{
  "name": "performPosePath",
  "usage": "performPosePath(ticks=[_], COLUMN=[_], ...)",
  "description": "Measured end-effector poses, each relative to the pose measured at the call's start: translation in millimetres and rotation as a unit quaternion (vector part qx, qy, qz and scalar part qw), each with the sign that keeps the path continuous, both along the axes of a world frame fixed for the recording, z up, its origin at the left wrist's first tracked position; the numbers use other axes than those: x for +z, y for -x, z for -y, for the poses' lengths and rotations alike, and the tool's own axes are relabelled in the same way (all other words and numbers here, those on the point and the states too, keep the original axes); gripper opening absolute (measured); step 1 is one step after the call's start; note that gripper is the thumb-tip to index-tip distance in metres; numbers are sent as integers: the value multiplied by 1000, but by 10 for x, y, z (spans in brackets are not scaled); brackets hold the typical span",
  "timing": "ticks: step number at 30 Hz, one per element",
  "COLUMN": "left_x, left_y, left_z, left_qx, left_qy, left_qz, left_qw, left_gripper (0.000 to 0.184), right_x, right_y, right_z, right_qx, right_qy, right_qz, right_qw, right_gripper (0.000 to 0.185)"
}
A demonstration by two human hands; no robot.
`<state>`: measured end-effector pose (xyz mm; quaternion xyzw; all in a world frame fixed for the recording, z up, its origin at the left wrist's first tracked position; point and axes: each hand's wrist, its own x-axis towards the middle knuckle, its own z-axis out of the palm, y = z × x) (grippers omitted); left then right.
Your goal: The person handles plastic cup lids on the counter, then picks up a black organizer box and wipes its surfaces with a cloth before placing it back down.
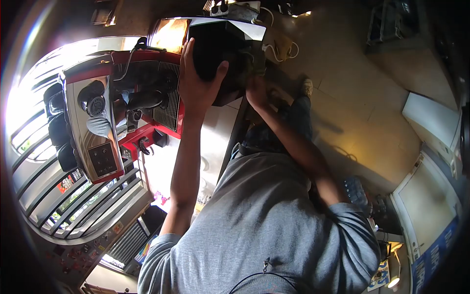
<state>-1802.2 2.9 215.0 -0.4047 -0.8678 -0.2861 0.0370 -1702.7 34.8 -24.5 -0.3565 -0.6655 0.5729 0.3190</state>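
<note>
- The left hand (197, 88) is spread wide, its palm along the near left side of a black box-shaped object (218, 51), thumb set apart from the upright fingers.
- The right hand (256, 92) is at the same object's lower right corner; its fingers sink into shadow, so I cannot tell whether they grip or only touch.
- The black object thus sits between the two hands and extends beyond them.
- Just left of the left hand stands a red espresso machine (118, 110), its slatted drip grille (169, 100) close beside the wrist, limiting room on that side.
- Beyond the right hand lie a socket strip (237, 9) and a looped white cable (267, 50).
- Below the left hand, a bright white countertop (215, 142) runs along the forearm, its dark edge passing between the two arms.
- Right of the right hand, open tiled floor (362, 108) gives the widest space; a shoe (307, 87) stands on it near that hand.
- The black object's front is nearly featureless in the gloom, and its contents, if any, cannot be made out.
- Far left of the left hand, window glare washes out detail around the bars (54, 206), and dark shapes beside the machine are unclear.
</note>
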Motion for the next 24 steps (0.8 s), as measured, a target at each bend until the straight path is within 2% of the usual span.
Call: performPosePath(ticks=[1,4,7,10,13,16,17,18,19,22,24], left_x=[17,104,164,162,130,73,88,90,76,60,49], left_y=[6,-41,-138,-172,-168,-168,-172,-178,-174,-146,-138], left_z=[-9,16,125,254,312,313,295,294,301,310,282], left_qx=[7,22,16,9,16,22,22,23,21,16,12], left_qy=[-3,-10,-4,18,25,23,21,19,18,9,-1], left_qz=[23,82,108,103,87,55,55,54,54,44,31], left_qw=[1000,996,994,994,996,998,998,998,998,999,999], left_gripper=[92,95,97,96,96,94,93,93,93,93,93], right_x=[-20,210,253,470,792,1360,1543,1581,1571,1086,837], right_y=[15,-21,-48,-8,112,172,174,163,167,442,451], right_z=[-16,-144,-254,-459,-645,-612,-638,-688,-739,-776,-760], right_qx=[5,-22,-68,-149,-134,-62,-43,32,107,66,57], right_qy=[-17,75,78,176,297,234,117,108,98,-35,6], right_qz=[30,-69,-48,-143,-227,-251,-227,-181,-133,-147,-119], right_qw=[999,995,993,962,918,937,966,977,980,986,991], right_gripper=[18,26,28,29,29,26,24,28,32,34,35])
